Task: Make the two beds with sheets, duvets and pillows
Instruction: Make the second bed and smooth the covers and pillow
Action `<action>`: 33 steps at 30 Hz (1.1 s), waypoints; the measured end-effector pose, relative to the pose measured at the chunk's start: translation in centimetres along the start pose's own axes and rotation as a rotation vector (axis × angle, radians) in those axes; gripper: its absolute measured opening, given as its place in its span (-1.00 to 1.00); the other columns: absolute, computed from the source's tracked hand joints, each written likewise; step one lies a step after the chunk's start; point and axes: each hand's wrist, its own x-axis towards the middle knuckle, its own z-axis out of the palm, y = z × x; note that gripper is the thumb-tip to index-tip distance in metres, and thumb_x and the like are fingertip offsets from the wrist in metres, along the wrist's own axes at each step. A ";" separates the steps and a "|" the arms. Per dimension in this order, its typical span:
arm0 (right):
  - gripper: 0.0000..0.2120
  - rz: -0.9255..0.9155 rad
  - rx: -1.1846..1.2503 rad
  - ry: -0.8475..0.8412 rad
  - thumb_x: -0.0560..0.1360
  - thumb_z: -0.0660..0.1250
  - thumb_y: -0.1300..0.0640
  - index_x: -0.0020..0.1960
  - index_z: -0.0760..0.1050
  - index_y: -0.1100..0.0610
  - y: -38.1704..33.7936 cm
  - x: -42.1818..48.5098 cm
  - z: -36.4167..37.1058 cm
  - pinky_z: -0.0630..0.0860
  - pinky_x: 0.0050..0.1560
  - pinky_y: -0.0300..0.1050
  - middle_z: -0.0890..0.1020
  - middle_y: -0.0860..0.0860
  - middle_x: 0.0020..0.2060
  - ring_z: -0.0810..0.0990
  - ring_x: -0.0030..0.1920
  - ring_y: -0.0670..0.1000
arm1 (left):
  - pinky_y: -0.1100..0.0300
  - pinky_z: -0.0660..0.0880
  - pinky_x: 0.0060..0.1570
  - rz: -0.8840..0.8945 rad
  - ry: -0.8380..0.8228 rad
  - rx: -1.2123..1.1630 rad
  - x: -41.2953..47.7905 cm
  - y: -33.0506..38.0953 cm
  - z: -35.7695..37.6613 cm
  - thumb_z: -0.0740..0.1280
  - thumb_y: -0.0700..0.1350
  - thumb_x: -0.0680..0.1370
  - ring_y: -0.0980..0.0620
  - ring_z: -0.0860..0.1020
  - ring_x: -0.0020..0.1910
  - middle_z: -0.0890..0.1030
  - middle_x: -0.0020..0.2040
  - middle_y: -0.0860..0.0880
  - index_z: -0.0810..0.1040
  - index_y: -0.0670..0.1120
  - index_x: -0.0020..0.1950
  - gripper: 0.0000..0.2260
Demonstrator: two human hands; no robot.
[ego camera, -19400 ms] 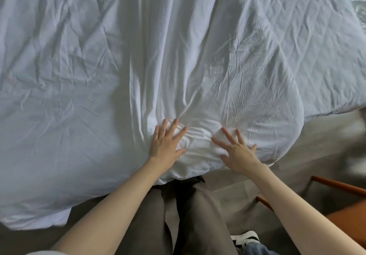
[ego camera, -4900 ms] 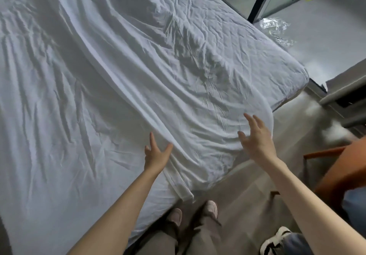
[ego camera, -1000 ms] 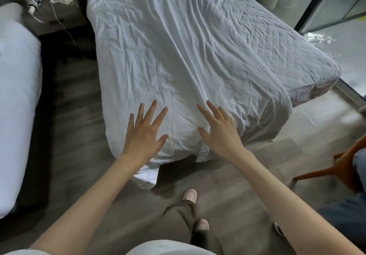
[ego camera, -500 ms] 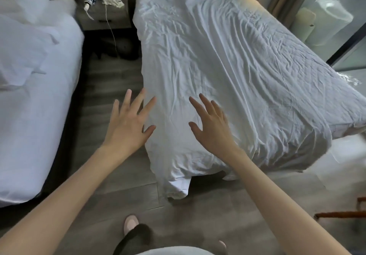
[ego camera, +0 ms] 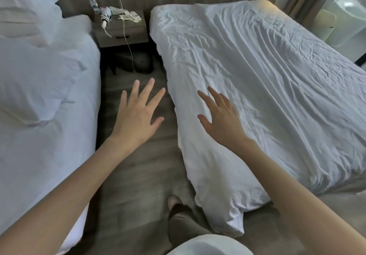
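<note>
Two beds stand side by side with a wooden-floor aisle between them. A creased white sheet (ego camera: pixel 257 80) is spread over the right bed, its corner hanging loose near my feet. White bedding (ego camera: pixel 39 100) lies heaped on the left bed, with a white pillow (ego camera: pixel 21 2) at its head. My left hand (ego camera: pixel 138 114) hovers over the aisle, fingers spread, holding nothing. My right hand (ego camera: pixel 221 120) is over the near left edge of the right bed's sheet, fingers straight and empty; whether it touches the sheet I cannot tell.
A nightstand (ego camera: pixel 120 30) stands between the bed heads with a bottle, a folded umbrella and a hanging cable on it. Dark objects (ego camera: pixel 138 64) lie on the floor below it. Curtains and a window are at the far right.
I have walked from the foot of the right bed into the aisle between the beds. Both hands stayed raised and spread; the left one now hangs over the floor instead of the sheet.
</note>
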 end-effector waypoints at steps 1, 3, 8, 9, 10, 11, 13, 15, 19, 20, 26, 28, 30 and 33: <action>-0.41 0.003 -0.002 0.004 0.61 0.21 -0.03 0.57 0.06 -0.11 -0.3 2.0 0.5 0.09 0.48 0.16 0.06 -0.01 0.57 0.05 0.55 0.18 | -0.27 0.04 0.47 0.000 -0.004 -0.003 1.5 -1.3 0.4 0.30 0.11 0.56 -0.24 -0.05 0.56 -0.03 0.61 -0.06 0.08 0.05 0.59 -0.33; -0.41 0.006 -0.008 0.006 0.60 0.22 -0.02 0.57 0.07 -0.10 -0.8 6.1 1.7 0.11 0.48 0.15 0.07 0.00 0.57 0.08 0.54 0.19 | -0.27 0.04 0.47 0.012 -0.004 0.005 4.8 -3.9 1.5 0.30 0.11 0.56 -0.23 -0.05 0.56 -0.02 0.61 -0.06 0.08 0.06 0.59 -0.33; -0.41 0.021 0.009 -0.017 0.60 0.23 0.00 0.57 0.08 -0.08 -1.2 18.6 4.9 0.15 0.46 0.15 0.07 0.01 0.57 0.09 0.53 0.19 | -0.26 0.06 0.46 0.030 -0.011 0.033 15.0 -11.2 4.2 0.29 0.11 0.57 -0.23 -0.04 0.56 -0.03 0.61 -0.05 0.08 0.05 0.59 -0.34; -0.41 0.024 0.015 -0.021 0.60 0.22 0.00 0.57 0.08 -0.08 -1.4 21.4 5.2 0.15 0.46 0.15 0.06 0.01 0.57 0.09 0.53 0.19 | -0.26 0.05 0.47 0.024 -0.021 0.038 17.4 -12.8 4.7 0.29 0.11 0.57 -0.22 -0.05 0.56 -0.04 0.61 -0.05 0.07 0.05 0.59 -0.34; -0.41 0.027 0.022 -0.026 0.60 0.22 0.00 0.57 0.07 -0.08 -1.6 24.1 5.4 0.15 0.47 0.15 0.06 0.01 0.57 0.09 0.53 0.19 | -0.25 0.04 0.47 0.017 -0.030 0.040 19.8 -14.3 5.0 0.28 0.11 0.57 -0.22 -0.06 0.56 -0.05 0.61 -0.05 0.06 0.05 0.59 -0.34; -0.40 0.029 0.027 -0.034 0.60 0.22 0.00 0.57 0.07 -0.08 -1.8 26.8 5.5 0.14 0.48 0.15 0.05 0.01 0.57 0.08 0.53 0.18 | -0.25 0.04 0.47 0.010 -0.038 0.040 22.1 -15.7 5.3 0.28 0.12 0.57 -0.22 -0.06 0.56 -0.05 0.61 -0.05 0.06 0.06 0.59 -0.34; -0.41 0.023 0.030 -0.044 0.61 0.21 0.01 0.57 0.06 -0.08 -2.5 32.0 5.5 0.11 0.48 0.14 0.04 0.01 0.58 0.07 0.53 0.18 | -0.26 0.06 0.47 0.006 -0.046 0.043 26.2 -18.5 5.6 0.29 0.12 0.57 -0.23 -0.05 0.56 -0.04 0.61 -0.05 0.07 0.06 0.59 -0.34; -0.41 0.008 0.017 -0.043 0.61 0.21 0.01 0.57 0.06 -0.08 -3.2 37.0 5.4 0.12 0.48 0.14 0.05 0.01 0.57 0.08 0.53 0.18 | -0.26 0.09 0.46 0.006 -0.040 0.043 30.0 -21.3 5.9 0.31 0.11 0.56 -0.24 -0.01 0.56 0.00 0.60 -0.07 0.10 0.04 0.59 -0.34; -0.41 0.000 -0.009 -0.054 0.61 0.21 0.00 0.57 0.06 -0.09 -3.8 45.9 6.4 0.13 0.47 0.14 0.05 0.02 0.57 0.10 0.53 0.17 | -0.27 0.13 0.44 -0.010 -0.036 0.038 36.6 -27.2 7.4 0.35 0.07 0.54 -0.26 0.04 0.54 0.07 0.59 -0.10 0.14 0.02 0.58 -0.34; -0.41 0.005 -0.015 -0.058 0.61 0.21 0.00 0.57 0.05 -0.09 -3.7 48.0 6.9 0.12 0.48 0.15 0.05 0.01 0.57 0.09 0.53 0.17 | -0.28 0.14 0.43 -0.010 -0.041 0.038 38.2 -28.6 8.1 0.35 0.07 0.54 -0.26 0.05 0.54 0.08 0.59 -0.11 0.15 0.02 0.58 -0.34; -0.41 0.116 -0.026 -0.072 0.61 0.22 0.00 0.56 0.05 -0.12 -3.0 60.3 11.4 0.11 0.47 0.16 0.04 -0.02 0.58 0.06 0.54 0.16 | -0.28 0.16 0.42 0.067 -0.101 0.041 49.0 -36.9 13.5 0.37 0.07 0.53 -0.27 0.08 0.54 0.10 0.58 -0.11 0.16 0.01 0.57 -0.32; -0.41 0.169 -0.023 -0.058 0.60 0.23 0.00 0.55 0.07 -0.11 -3.0 64.3 13.0 0.16 0.45 0.16 0.06 -0.01 0.57 0.10 0.53 0.17 | -0.26 0.12 0.44 0.094 -0.138 0.049 53.0 -39.7 15.3 0.33 0.10 0.55 -0.25 0.03 0.55 0.03 0.60 -0.10 0.10 0.02 0.59 -0.31; -0.41 0.225 -0.006 -0.059 0.60 0.24 -0.01 0.55 0.08 -0.11 -3.2 68.2 14.3 0.18 0.44 0.16 0.07 0.00 0.57 0.13 0.52 0.16 | -0.23 0.06 0.48 0.115 -0.196 0.033 57.1 -42.4 16.7 0.27 0.14 0.57 -0.22 -0.06 0.56 -0.08 0.61 -0.07 -0.01 0.05 0.60 -0.31; -0.41 0.312 0.002 -0.057 0.60 0.23 -0.02 0.56 0.07 -0.11 -3.4 73.8 15.7 0.18 0.45 0.16 0.06 -0.01 0.57 0.13 0.52 0.16 | -0.20 -0.01 0.50 0.191 -0.270 0.016 63.4 -45.6 18.4 0.22 0.15 0.60 -0.19 -0.15 0.57 -0.18 0.60 -0.04 -0.11 0.08 0.60 -0.30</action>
